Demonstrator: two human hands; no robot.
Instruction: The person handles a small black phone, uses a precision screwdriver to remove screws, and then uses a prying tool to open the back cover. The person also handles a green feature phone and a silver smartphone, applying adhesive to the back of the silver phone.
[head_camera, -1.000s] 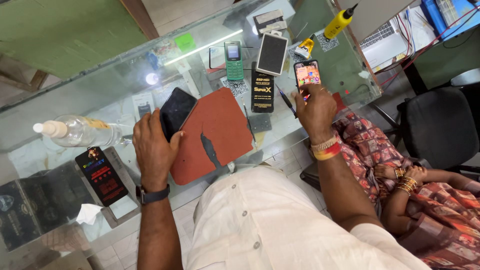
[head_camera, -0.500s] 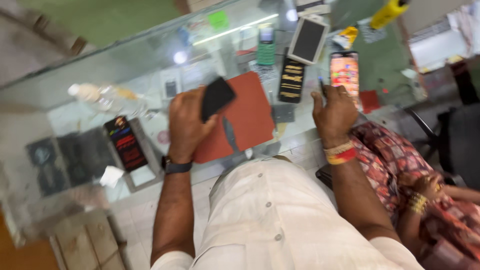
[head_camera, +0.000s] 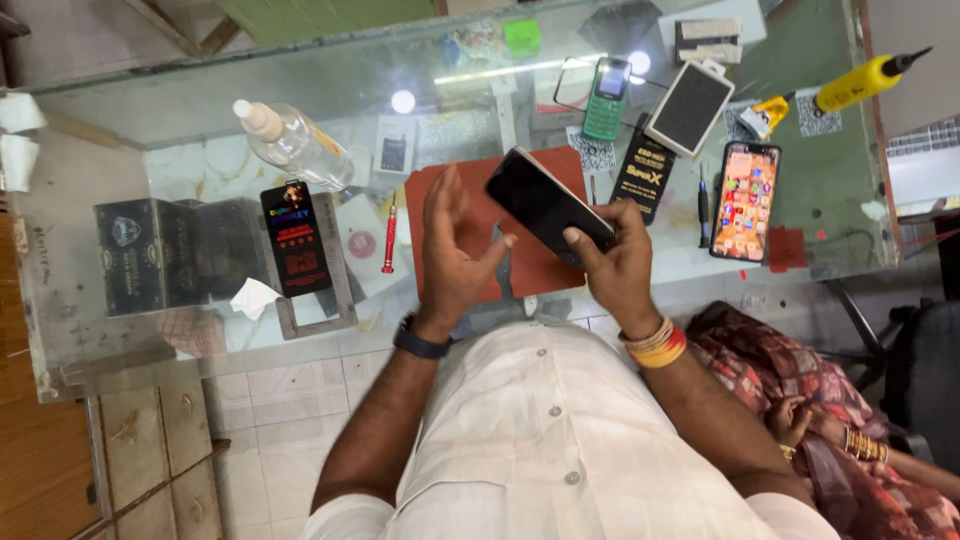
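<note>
Two hands (head_camera: 540, 250), one dark phone (head_camera: 548, 205), one red mat (head_camera: 455, 190)

A glossy black slab phone (head_camera: 548, 203) sits in the right hand (head_camera: 620, 262). Beneath both hands lies a rust-red work mat (head_camera: 530, 265). Right of them, a phone with a colourful icon screen (head_camera: 744, 200); beyond, a green keypad handset (head_camera: 606, 98); left, a red-handled screwdriver (head_camera: 388, 235).
</note>
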